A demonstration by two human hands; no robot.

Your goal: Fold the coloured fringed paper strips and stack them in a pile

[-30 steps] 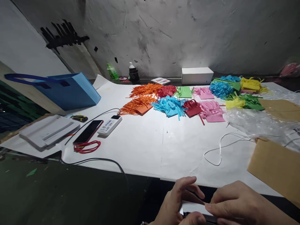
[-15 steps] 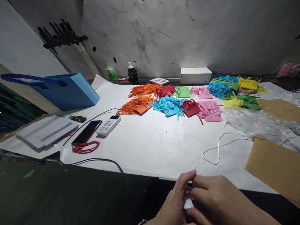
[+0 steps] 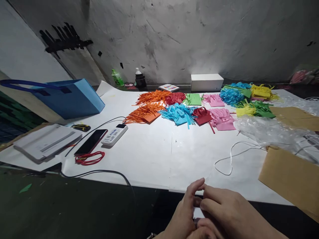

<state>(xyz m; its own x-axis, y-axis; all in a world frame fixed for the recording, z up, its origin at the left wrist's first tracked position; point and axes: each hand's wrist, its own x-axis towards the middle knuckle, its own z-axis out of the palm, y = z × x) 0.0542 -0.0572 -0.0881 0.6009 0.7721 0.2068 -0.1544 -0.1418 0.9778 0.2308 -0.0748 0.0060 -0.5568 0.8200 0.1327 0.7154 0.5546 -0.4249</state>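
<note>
My left hand [image 3: 181, 214] and my right hand [image 3: 225, 207] meet at the near edge of the table, their fingers curled together and touching. Between them shows a small white thing [image 3: 198, 213], mostly covered by the fingers, so its kind is hidden. Both hands look closed around it. Beyond the hands, on the white sheet [image 3: 147, 156], lies a thin white cord [image 3: 231, 162] in a loose loop. To the right of it is a brown envelope-like sheet [image 3: 290, 179].
Fringed paper bundles in orange [image 3: 143, 113], light blue [image 3: 178, 113], red [image 3: 203, 116] and pink [image 3: 223, 119] lie farther back. Clear plastic wrap [image 3: 269, 129] is at right. On the left are a phone [image 3: 91, 142], a white power bank [image 3: 114, 135], a red cord [image 3: 91, 158] and a blue bag [image 3: 72, 99].
The hands have stayed together, their fingers shifting slightly around the small white thing. The view has moved a little.
</note>
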